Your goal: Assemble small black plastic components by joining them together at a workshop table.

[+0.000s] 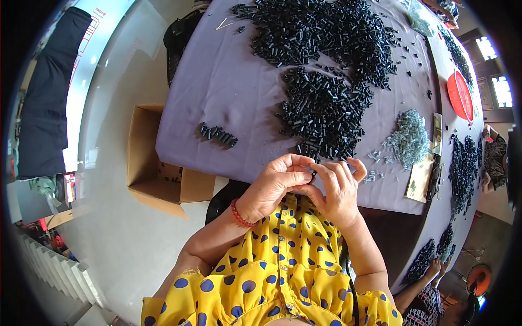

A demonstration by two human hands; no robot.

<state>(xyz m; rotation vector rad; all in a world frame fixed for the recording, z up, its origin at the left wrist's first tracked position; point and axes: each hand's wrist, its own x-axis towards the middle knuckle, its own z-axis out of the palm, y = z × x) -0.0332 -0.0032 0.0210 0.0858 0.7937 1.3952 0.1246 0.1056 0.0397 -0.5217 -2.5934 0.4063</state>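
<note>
Over the table's near edge, my left hand (278,182) and my right hand (336,187) meet fingertip to fingertip. Between them they pinch a small black plastic piece (312,176), mostly hidden by the fingers. Just beyond lies a big heap of short black tubular pieces (326,103) spread over the purple-grey cloth. To the right sits a pile of small clear bluish plastic pieces (408,138), with a few strays close to my right hand. Left of the heap, several black pieces stand grouped in a short row (217,135).
An open cardboard box (155,187) stands on the floor by the table's left corner. Eyeglasses (435,182) and a yellowish card (420,179) lie at the right. Farther right are a red basket (460,96), more black heaps, and another person's hands (436,269).
</note>
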